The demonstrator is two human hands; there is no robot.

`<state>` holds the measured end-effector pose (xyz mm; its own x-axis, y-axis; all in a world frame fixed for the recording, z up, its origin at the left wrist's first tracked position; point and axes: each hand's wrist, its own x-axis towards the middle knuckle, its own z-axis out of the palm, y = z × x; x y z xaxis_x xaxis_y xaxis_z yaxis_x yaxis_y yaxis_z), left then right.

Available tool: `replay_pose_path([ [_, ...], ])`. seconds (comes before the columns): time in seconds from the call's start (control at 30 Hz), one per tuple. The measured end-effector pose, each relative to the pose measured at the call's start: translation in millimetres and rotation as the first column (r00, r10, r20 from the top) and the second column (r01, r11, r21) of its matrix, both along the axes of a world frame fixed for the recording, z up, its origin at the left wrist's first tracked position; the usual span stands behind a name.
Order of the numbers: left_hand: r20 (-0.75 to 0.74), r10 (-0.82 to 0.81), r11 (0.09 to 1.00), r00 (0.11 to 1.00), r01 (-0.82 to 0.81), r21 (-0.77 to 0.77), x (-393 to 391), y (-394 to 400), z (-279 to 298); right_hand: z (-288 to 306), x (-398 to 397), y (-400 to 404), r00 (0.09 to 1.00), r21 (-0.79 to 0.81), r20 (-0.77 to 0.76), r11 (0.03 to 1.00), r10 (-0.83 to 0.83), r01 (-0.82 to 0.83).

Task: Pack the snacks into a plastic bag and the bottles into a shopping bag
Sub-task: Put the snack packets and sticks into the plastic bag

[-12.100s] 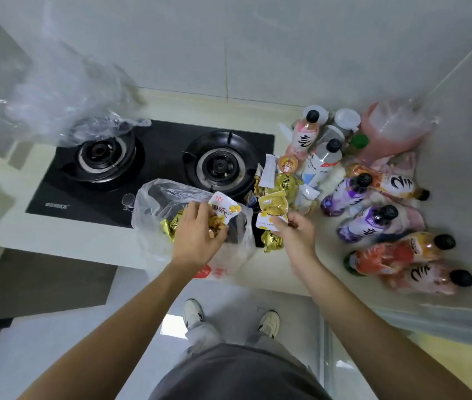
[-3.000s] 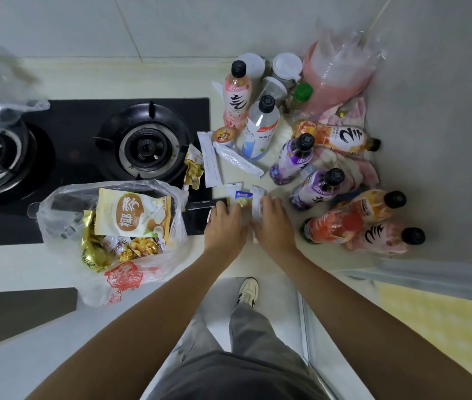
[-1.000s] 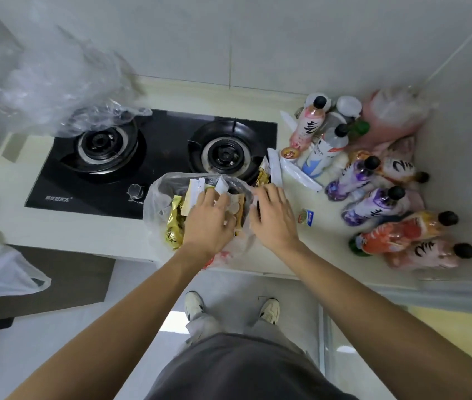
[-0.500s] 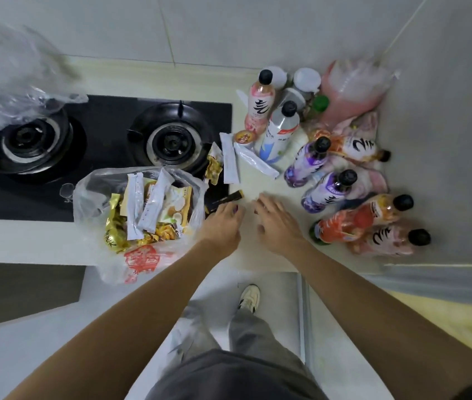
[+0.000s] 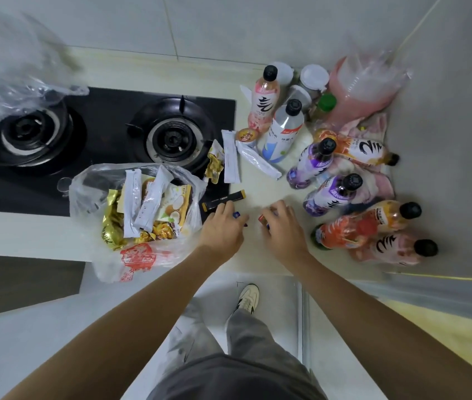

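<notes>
A clear plastic bag point(image 5: 84, 183) lies open at the counter's front edge, holding gold, white and coconut snack packets. Just right of it, my left hand point(image 5: 223, 229) curls its fingers round a small blue snack point(image 5: 236, 215). My right hand point(image 5: 283, 229) pinches a small red and blue snack point(image 5: 261, 218) beside it. On the counter lie a black stick packet point(image 5: 224, 199), two white packets point(image 5: 231, 160) and a gold snack point(image 5: 214, 164). Several drink bottles stand or lie to the right, among them a purple bottle point(image 5: 331, 196) and an orange bottle point(image 5: 364, 226).
A black two-burner stove point(image 5: 104, 125) fills the left of the counter, with a crumpled clear bag point(image 5: 12, 76) over its left burner. A pink bag point(image 5: 364, 88) and white-lidded jars point(image 5: 314, 76) sit in the back right corner against the walls.
Both hands came back from the plastic bag, where white packets now lie, to the counter. Their fingers, flat half a second ago, now curl round small snacks.
</notes>
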<state>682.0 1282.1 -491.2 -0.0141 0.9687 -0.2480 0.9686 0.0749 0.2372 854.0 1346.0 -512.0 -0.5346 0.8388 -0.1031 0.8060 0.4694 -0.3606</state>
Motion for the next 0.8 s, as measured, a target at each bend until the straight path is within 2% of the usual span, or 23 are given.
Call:
replay_pose_path([
  [0.13, 0.11, 0.044, 0.989, 0.993, -0.058, 0.134, -16.2, -7.3, 38.3, 29.1, -28.0, 6.7, 0.995, 0.059, -0.102, 0.998, -0.022, 0.028],
  [0.23, 0.099, 0.074, 0.972, 0.992, -0.094, 0.216, -53.1, -18.3, 66.3, 63.6, -66.5, 10.8, 0.977, 0.114, -0.213, 0.993, 0.014, 0.01],
  [0.37, 0.074, 0.179, 0.953, 0.981, -0.192, 0.236, -118.9, -45.8, 85.8, 94.4, -128.0, 7.5, 0.944, 0.155, -0.301, 0.984, 0.135, -0.091],
  [0.53, 0.095, 0.373, 0.915, 0.923, -0.382, 0.129, -193.0, -74.6, 81.0, 98.6, -198.3, -19.2, 0.914, 0.128, -0.277, 0.954, 0.295, -0.269],
  [0.63, 0.089, 0.391, 0.917, 0.916, -0.396, 0.054, -218.2, -80.8, 72.2, 86.8, -223.3, -37.2, 0.919, 0.077, -0.195, 0.94, 0.342, -0.334],
  [0.73, 0.09, 0.385, 0.922, 0.918, -0.387, 0.004, -232.9, -79.8, 62.0, 76.9, -243.8, -46.9, 0.943, 0.036, -0.072, 0.946, 0.325, -0.324],
  [0.8, 0.091, 0.355, 0.934, 0.93, -0.356, -0.007, -240.6, -76.3, 56.6, 72.9, -257.3, -47.2, 0.948, 0.044, -0.06, 0.949, 0.313, -0.311],
])
